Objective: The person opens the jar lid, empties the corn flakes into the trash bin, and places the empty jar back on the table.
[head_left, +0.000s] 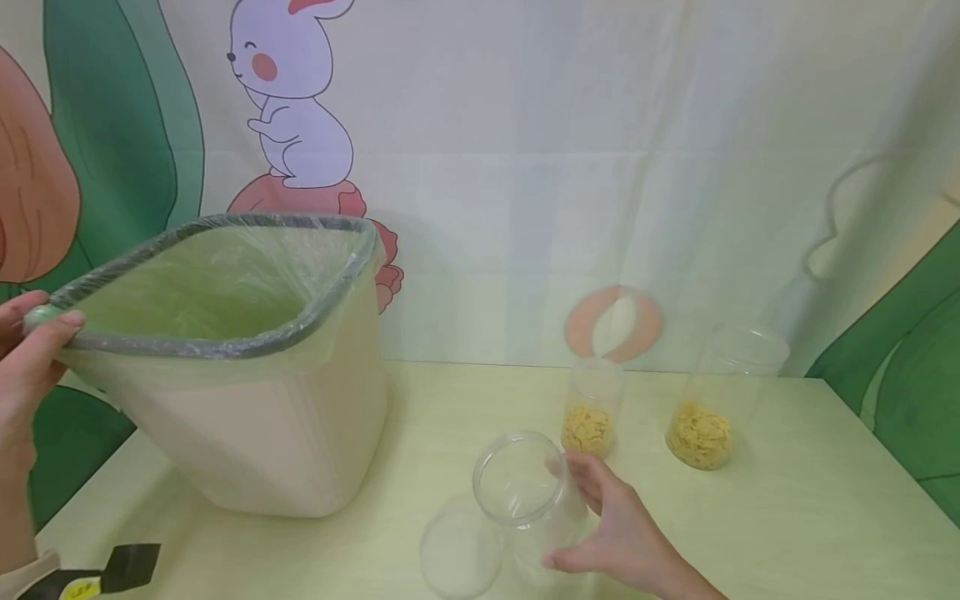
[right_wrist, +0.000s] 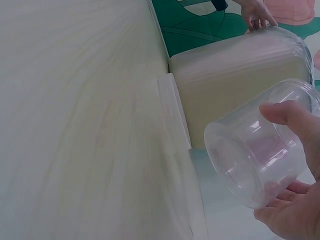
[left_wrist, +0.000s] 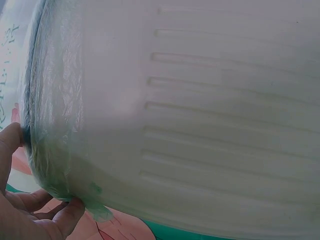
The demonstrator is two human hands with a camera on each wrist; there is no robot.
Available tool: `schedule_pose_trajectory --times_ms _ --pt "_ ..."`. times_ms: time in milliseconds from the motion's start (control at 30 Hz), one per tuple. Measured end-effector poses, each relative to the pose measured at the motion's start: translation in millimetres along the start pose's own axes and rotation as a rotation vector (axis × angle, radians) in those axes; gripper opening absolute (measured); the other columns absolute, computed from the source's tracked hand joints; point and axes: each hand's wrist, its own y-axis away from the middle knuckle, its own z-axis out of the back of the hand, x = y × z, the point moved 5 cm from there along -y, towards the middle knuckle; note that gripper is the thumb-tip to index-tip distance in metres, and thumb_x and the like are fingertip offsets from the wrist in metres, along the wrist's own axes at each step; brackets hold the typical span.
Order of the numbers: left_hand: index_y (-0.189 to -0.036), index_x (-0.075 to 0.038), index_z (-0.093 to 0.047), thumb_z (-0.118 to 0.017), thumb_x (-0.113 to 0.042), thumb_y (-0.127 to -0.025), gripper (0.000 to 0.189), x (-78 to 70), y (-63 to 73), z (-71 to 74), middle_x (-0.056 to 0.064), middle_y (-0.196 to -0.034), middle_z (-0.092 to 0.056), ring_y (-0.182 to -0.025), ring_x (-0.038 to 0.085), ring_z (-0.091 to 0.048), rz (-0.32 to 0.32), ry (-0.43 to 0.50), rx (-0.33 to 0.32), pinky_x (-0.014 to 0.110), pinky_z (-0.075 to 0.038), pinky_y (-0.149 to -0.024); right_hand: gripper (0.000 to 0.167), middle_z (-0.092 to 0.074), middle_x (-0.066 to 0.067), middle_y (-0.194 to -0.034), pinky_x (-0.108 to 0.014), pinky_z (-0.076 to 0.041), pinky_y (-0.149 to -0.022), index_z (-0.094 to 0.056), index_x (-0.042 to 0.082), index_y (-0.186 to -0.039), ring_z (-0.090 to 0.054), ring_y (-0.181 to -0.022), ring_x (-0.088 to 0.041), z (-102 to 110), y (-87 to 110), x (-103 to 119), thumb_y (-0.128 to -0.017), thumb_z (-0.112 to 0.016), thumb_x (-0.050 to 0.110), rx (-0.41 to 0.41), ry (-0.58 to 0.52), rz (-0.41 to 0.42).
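Note:
At the left stands a pale waste bin (head_left: 247, 425), lined with a clear plastic bag under a grey rim ring (head_left: 225, 347). My left hand (head_left: 30, 358) grips the bin's near-left rim corner, beside a greenish bunch of bag (left_wrist: 100, 210). A clear, see-through jar (right_wrist: 255, 150) with no lid on it is in my right hand (head_left: 615, 525), thumb on one side and fingers on the other. Its base looks raised off the table in the right wrist view. A round clear lid (head_left: 459, 552) lies on the table, left of the jar.
Behind my right hand stands a small clear jar (head_left: 592, 417) with yellow flakes. Farther right is a larger clear jar (head_left: 701, 429), also partly filled with flakes. The pale table (head_left: 810, 500) ends at a hanging cloth (head_left: 525, 208) printed with a rabbit.

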Motion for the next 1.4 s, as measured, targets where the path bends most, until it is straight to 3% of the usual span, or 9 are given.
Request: schedule_pose_trajectory --times_ms 100,200,300,400,500,600,900,1200,1400 --pt "-0.110 -0.022 -0.062 -0.068 -0.015 -0.081 0.030 6.2 -5.6 1.8 -0.012 -0.095 -0.052 -0.078 0.001 -0.045 -0.048 -0.007 0.018 0.009 -0.042 -0.082 0.085 -0.051 -0.017 -0.127 -0.042 -0.033 -0.100 -0.041 -0.005 -0.123 -0.043 -0.120 -0.035 -0.6 -0.2 -4.4 -0.052 -0.086 0.011 0.009 -0.012 -0.025" --pt "-0.104 -0.023 -0.062 -0.067 -0.013 -0.082 0.025 -6.0 6.7 -1.7 -0.011 -0.092 -0.051 -0.078 0.002 -0.043 -0.015 0.011 0.004 0.007 -0.041 -0.078 0.085 -0.050 -0.018 -0.128 -0.043 -0.032 -0.101 -0.040 -0.005 -0.123 -0.042 -0.121 -0.036 -1.4 -0.7 -8.9 -0.052 -0.086 0.010 0.020 -0.029 -0.055" --pt "-0.103 -0.028 -0.059 -0.064 -0.013 -0.084 0.024 -20.4 20.9 -5.8 -0.013 -0.091 -0.048 -0.078 0.001 -0.041 0.030 -0.013 -0.003 0.014 -0.037 -0.093 0.084 -0.049 -0.019 -0.128 -0.043 -0.029 -0.102 -0.040 -0.003 -0.123 -0.040 -0.123 -0.036 -3.0 -1.2 -13.2 -0.053 -0.085 0.009 0.043 -0.053 -0.077" --pt "-0.109 -0.022 -0.062 -0.066 -0.015 -0.083 0.027 0.3 0.6 0.0 -0.012 -0.093 -0.051 -0.078 0.002 -0.043 -0.052 -0.031 0.010 0.008 -0.043 -0.079 0.082 -0.048 -0.019 -0.129 -0.043 -0.027 -0.103 -0.040 -0.001 -0.122 -0.038 -0.125 -0.037 -4.8 -1.8 -16.8 -0.054 -0.084 0.008 0.065 -0.071 -0.091" --pt "-0.116 -0.018 -0.061 -0.067 -0.018 -0.082 0.034 15.8 -13.5 4.6 -0.011 -0.096 -0.052 -0.079 0.003 -0.045 -0.105 -0.055 0.022 0.009 -0.044 -0.078 0.082 -0.048 -0.019 -0.129 -0.044 -0.026 -0.103 -0.040 0.000 -0.122 -0.036 -0.126 -0.037 -6.5 -2.1 -19.3 -0.054 -0.084 0.007 0.081 -0.081 -0.102" --pt "-0.113 -0.018 -0.062 -0.069 -0.015 -0.081 0.033 11.3 -9.5 3.3 -0.010 -0.096 -0.052 -0.079 0.003 -0.045 -0.070 -0.010 0.010 0.011 -0.043 -0.082 0.082 -0.047 -0.020 -0.129 -0.045 -0.026 -0.104 -0.040 0.000 -0.122 -0.036 -0.126 -0.038 -8.0 -2.1 -20.7 -0.054 -0.084 0.007 0.094 -0.095 -0.109" --pt "-0.093 -0.031 -0.058 -0.062 -0.010 -0.086 0.023 -33.5 35.9 -9.5 -0.014 -0.091 -0.048 -0.080 0.000 -0.041 0.076 0.036 -0.036 0.030 -0.021 -0.106 0.080 -0.046 -0.022 -0.129 -0.041 -0.028 -0.104 -0.039 -0.003 -0.122 -0.037 -0.125 -0.039 -10.8 -1.6 -23.9 -0.055 -0.083 0.007 0.130 -0.117 -0.107" --pt "-0.092 -0.031 -0.058 -0.061 -0.009 -0.086 0.023 -34.0 36.2 -10.4 -0.014 -0.090 -0.047 -0.080 0.000 -0.040 0.079 0.038 -0.036 0.031 -0.020 -0.107 0.080 -0.045 -0.021 -0.130 -0.040 -0.030 -0.104 -0.039 -0.001 -0.122 -0.039 -0.124 -0.036 -12.6 -0.2 -25.6 -0.056 -0.083 0.007 0.150 -0.125 -0.124" --pt "-0.101 -0.025 -0.062 -0.065 -0.012 -0.084 0.023 -17.4 19.8 -5.7 -0.012 -0.093 -0.049 -0.081 0.002 -0.041 0.032 0.041 -0.011 0.024 -0.028 -0.103 0.079 -0.043 -0.022 -0.131 -0.053 -0.025 -0.103 -0.037 -0.002 -0.122 -0.038 -0.124 -0.037 -14.0 -0.5 -26.1 -0.058 -0.082 0.006 0.184 -0.161 -0.120"
